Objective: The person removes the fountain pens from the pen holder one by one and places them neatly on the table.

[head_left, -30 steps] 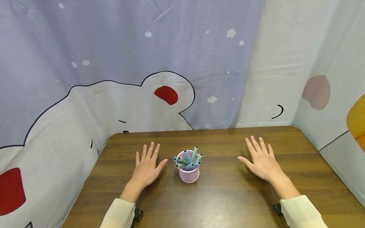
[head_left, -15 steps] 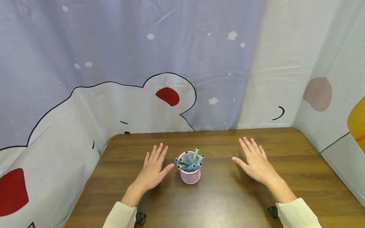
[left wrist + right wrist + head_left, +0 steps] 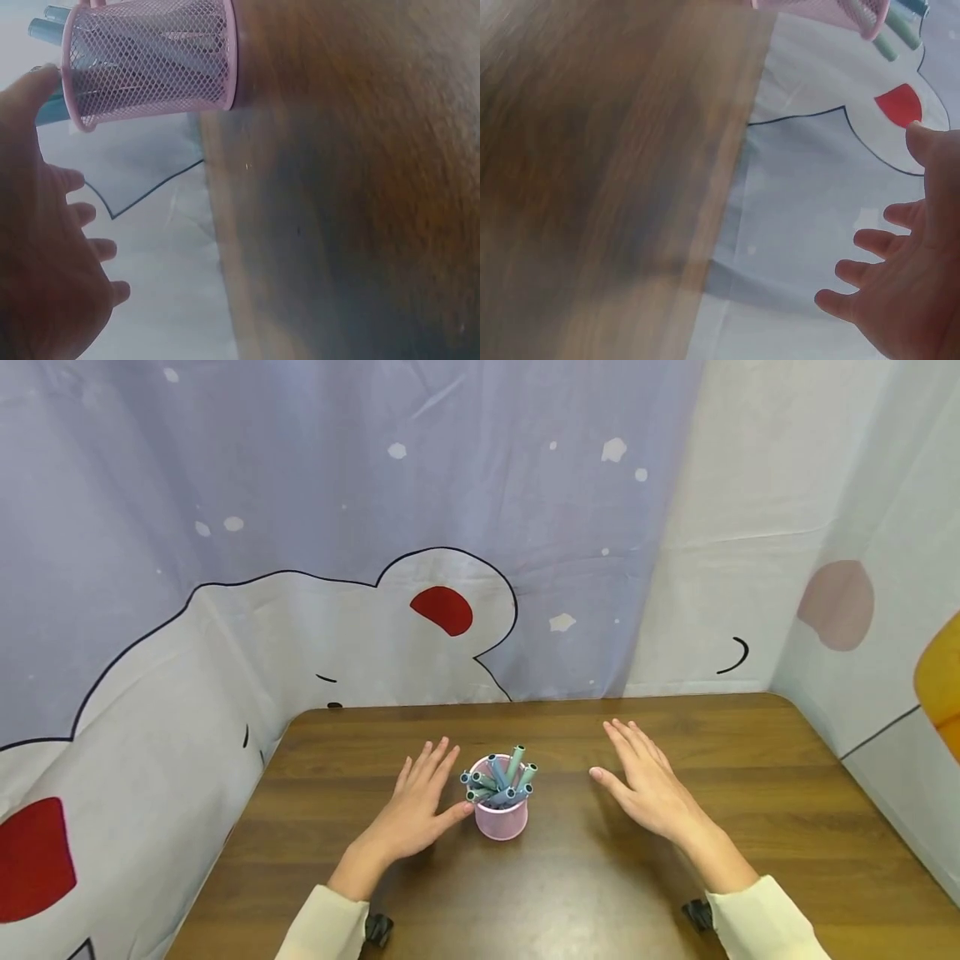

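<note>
A pink mesh pen cup (image 3: 501, 823) stands upright on the wooden table, full of several blue and green pens (image 3: 517, 763) with round ends pointing up. My left hand (image 3: 415, 810) hovers just left of the cup, fingers spread, its thumb beside the pens; whether the thumb touches them I cannot tell. In the left wrist view the mesh cup (image 3: 154, 64) lies past the thumb. My right hand (image 3: 651, 789) is held over the table to the right, apart from the cup, with straight fingers and nothing in it. The right wrist view catches only the cup's edge (image 3: 832, 11).
The brown wooden table (image 3: 585, 893) reaches back to a printed curtain (image 3: 570, 527) hanging along its far edge. More curtain closes off both sides. A dark strap piece (image 3: 378, 930) shows under the left sleeve, another (image 3: 698, 914) under the right.
Both hands have moved inward towards the pen cup, the left one coming close beside it. The cup and pens stay where they stood on the table.
</note>
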A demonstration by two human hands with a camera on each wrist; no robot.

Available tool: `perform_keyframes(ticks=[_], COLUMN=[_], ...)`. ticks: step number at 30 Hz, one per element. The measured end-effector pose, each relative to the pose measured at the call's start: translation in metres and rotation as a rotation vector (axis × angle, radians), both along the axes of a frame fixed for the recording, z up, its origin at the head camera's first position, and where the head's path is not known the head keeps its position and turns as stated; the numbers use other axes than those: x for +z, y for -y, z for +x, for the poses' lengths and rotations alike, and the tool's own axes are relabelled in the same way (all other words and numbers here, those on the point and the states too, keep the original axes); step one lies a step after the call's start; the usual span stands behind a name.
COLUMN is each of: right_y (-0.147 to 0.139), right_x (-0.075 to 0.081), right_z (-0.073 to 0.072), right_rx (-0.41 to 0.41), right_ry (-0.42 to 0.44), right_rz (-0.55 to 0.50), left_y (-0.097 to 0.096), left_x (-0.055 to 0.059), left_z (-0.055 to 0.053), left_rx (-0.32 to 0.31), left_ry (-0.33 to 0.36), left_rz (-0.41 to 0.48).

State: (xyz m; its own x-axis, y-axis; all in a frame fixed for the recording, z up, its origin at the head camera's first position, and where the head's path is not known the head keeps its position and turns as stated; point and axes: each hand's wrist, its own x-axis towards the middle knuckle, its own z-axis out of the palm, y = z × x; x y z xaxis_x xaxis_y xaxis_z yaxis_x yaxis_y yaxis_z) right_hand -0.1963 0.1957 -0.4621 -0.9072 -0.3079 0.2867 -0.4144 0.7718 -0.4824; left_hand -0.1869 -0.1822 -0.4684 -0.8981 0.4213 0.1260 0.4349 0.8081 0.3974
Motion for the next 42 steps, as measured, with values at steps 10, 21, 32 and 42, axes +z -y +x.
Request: perform_keyframes(ticks=[10,21,32,42], right_y=[0.017,0.039,0.060,0.073], right_x=[0.002,0.009,0.011,0.001], right_z=[0.003,0.007,0.003,0.000], right_rx=[0.038,0.087,0.178,0.257], right_ry=[-0.010,0.043,-0.008,0.079], right_rz=[-0.136,-0.215,-0.335,-0.496], left_y=[-0.010,-0.024,-0.033,-0.034], left_x=[0.000,0.006,0.011,0.008], left_z=[0.000,-0.001,-0.008,-0.007], left_rx=[-0.034,-0.059,-0.058,-0.042], left_ry=[0.059,0.044,0.063,0.086], left_rz=[-0.044,-0.077,-0.067,-0.069])
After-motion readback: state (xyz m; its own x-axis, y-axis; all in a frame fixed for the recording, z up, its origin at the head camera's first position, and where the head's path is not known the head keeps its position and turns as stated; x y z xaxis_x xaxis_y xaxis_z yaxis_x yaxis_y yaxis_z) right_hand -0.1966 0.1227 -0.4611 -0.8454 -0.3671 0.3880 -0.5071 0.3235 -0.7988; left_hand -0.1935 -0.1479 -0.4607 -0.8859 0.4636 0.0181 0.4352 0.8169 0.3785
